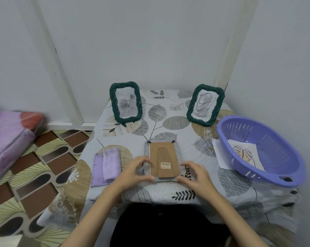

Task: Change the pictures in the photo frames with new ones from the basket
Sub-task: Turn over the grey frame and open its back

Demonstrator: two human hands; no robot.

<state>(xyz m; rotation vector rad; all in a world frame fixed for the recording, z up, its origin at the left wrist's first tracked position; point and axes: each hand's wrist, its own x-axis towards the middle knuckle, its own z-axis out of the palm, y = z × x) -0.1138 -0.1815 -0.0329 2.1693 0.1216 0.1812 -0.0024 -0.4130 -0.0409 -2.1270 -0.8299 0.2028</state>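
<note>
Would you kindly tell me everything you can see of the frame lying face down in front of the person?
The face-down frame lies flat on the patterned tablecloth, between the folded purple cloth and the basket. Its back is brown cardboard-like board with a folded-flat stand strip bearing a barcode sticker. Two dark clips show at the top corners. Its rim looks pale and blurred. The left hand and right hand grip its lower corners.

face-down frame (164, 158) front hidden, purple bedding (10, 138) cut off left
</note>
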